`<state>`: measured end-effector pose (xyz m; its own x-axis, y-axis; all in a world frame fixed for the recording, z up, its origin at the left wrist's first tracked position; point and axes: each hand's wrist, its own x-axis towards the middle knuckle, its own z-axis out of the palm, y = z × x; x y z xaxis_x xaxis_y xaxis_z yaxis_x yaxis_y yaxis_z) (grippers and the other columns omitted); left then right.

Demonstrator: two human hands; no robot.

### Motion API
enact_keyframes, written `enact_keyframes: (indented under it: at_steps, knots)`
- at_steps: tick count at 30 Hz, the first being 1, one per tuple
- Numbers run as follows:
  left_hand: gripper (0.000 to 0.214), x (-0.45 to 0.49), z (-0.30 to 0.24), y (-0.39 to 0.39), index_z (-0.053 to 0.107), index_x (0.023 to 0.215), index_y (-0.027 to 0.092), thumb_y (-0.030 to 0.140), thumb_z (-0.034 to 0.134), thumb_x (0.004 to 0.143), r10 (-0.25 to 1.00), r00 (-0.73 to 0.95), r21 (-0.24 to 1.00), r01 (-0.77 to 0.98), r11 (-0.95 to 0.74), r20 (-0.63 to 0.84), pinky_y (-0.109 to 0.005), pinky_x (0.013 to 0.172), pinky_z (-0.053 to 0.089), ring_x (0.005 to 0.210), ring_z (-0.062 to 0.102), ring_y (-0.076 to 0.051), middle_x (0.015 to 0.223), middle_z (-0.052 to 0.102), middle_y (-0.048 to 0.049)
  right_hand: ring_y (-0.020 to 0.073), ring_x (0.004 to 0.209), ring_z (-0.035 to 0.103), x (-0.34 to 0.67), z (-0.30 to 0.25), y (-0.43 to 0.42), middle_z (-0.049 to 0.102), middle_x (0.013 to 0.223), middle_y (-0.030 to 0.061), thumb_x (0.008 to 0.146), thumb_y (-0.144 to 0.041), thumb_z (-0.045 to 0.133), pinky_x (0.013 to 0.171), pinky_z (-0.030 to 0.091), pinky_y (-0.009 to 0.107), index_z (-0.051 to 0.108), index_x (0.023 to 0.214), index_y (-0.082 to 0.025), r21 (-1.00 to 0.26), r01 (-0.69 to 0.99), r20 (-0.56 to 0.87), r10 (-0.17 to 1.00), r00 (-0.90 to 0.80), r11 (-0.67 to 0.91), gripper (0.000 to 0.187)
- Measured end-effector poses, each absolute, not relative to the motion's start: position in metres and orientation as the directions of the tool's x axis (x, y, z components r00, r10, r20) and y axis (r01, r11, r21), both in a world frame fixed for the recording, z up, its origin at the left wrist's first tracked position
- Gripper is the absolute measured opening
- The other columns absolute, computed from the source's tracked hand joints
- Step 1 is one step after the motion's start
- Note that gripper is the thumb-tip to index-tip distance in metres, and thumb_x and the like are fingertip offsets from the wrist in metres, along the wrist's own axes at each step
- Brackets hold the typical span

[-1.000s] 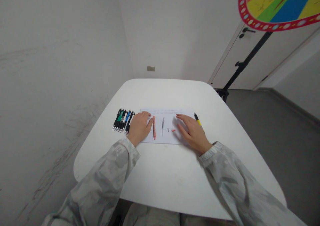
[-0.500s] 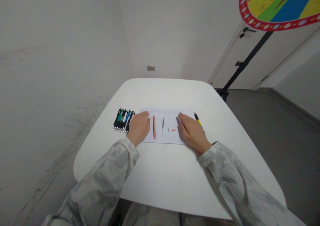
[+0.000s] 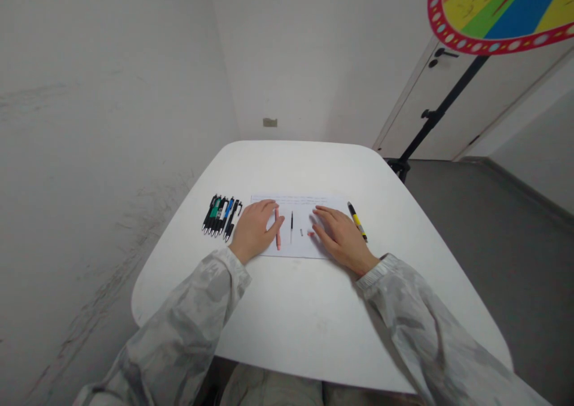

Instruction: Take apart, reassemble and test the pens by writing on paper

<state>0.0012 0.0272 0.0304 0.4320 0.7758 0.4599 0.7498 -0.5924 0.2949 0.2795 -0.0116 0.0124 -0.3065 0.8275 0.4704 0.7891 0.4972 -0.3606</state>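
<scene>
Over the left part of a sheet of paper [image 3: 293, 252], my left hand [image 3: 255, 228] is open, thumb and fingers reaching across a pink pen barrel [image 3: 278, 238]. It partly hides the barrel, and I cannot tell whether it touches. My right hand [image 3: 341, 235] is open over the sheet's right side, its thumb by a small pink pen part [image 3: 310, 234]. Between the hands lie a thin pen refill [image 3: 292, 222], dark at its upper end, and a tiny grey piece [image 3: 301, 232]. Lines of writing run along the paper's top.
Several pens [image 3: 219, 214] lie in a row left of my left hand. A yellow and black pen [image 3: 357, 221] is right of the sheet. All rest on a white table [image 3: 305, 310]. A colourful wheel [image 3: 502, 11] on a black stand rises beyond the table at right.
My left hand has shifted right, its fingers now over the pink barrel. My right hand has moved slightly left, with fingers more spread, toward the small pink part.
</scene>
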Motion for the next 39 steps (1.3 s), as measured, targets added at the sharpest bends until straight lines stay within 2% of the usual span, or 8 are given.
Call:
enact_keyframes:
  at_steps: [5, 9, 18, 29, 39]
  knots:
    - [0.021, 0.014, 0.035, 0.019, 0.068, 0.118, 0.022, 0.034, 0.072, 0.101, 0.744, 0.464, 0.344, 0.681, -0.647, 0.481, -0.046, 0.108, 0.051, 0.119, 0.067, -0.026, 0.128, 0.072, -0.0081, 0.0333, 0.132, 0.067, 0.270, 0.027, -0.017, 0.070, 0.145, 0.0150, 0.105, -0.034, 0.062, 0.116, 0.051, 0.058, 0.067, 0.142, -0.025, -0.368, 0.699, 0.476, 0.770, -0.424, 0.613, 0.038]
    - [0.021, 0.022, 0.035, 0.017, 0.068, 0.104, 0.021, 0.036, 0.079, 0.095, 0.753, 0.466, 0.346, 0.687, -0.639, 0.465, -0.046, 0.102, 0.053, 0.111, 0.068, -0.027, 0.118, 0.071, -0.0071, 0.0330, 0.129, 0.067, 0.265, 0.031, -0.019, 0.071, 0.144, 0.0148, 0.104, -0.031, 0.064, 0.115, 0.052, 0.059, 0.070, 0.137, -0.025, -0.361, 0.691, 0.453, 0.765, -0.457, 0.626, 0.034]
    - [0.019, 0.028, 0.038, 0.019, 0.070, 0.084, 0.021, 0.032, 0.083, 0.090, 0.765, 0.489, 0.336, 0.699, -0.631, 0.419, -0.049, 0.098, 0.054, 0.105, 0.066, -0.027, 0.110, 0.070, -0.0070, 0.0302, 0.119, 0.070, 0.263, 0.030, -0.018, 0.075, 0.134, 0.0125, 0.105, -0.028, 0.063, 0.110, 0.054, 0.057, 0.078, 0.120, -0.025, -0.344, 0.685, 0.440, 0.755, -0.486, 0.642, 0.021]
    - [0.007, 0.027, 0.043, 0.020, 0.075, 0.081, 0.021, 0.024, 0.080, 0.085, 0.751, 0.529, 0.262, 0.719, -0.644, 0.395, -0.052, 0.101, 0.054, 0.104, 0.066, -0.029, 0.107, 0.073, -0.0067, 0.0299, 0.114, 0.070, 0.262, 0.033, -0.018, 0.077, 0.129, 0.0113, 0.105, -0.026, 0.064, 0.106, 0.054, 0.054, 0.076, 0.118, -0.024, -0.377, 0.653, 0.454, 0.746, -0.487, 0.656, 0.018]
    - [0.008, 0.027, 0.047, 0.019, 0.074, 0.079, 0.021, 0.023, 0.080, 0.084, 0.746, 0.557, 0.214, 0.730, -0.649, 0.364, -0.052, 0.102, 0.052, 0.102, 0.065, -0.029, 0.102, 0.072, -0.0074, 0.0292, 0.114, 0.070, 0.263, 0.033, -0.017, 0.078, 0.127, 0.0106, 0.104, -0.025, 0.064, 0.106, 0.053, 0.053, 0.075, 0.118, -0.024, -0.387, 0.642, 0.457, 0.743, -0.489, 0.661, 0.018]
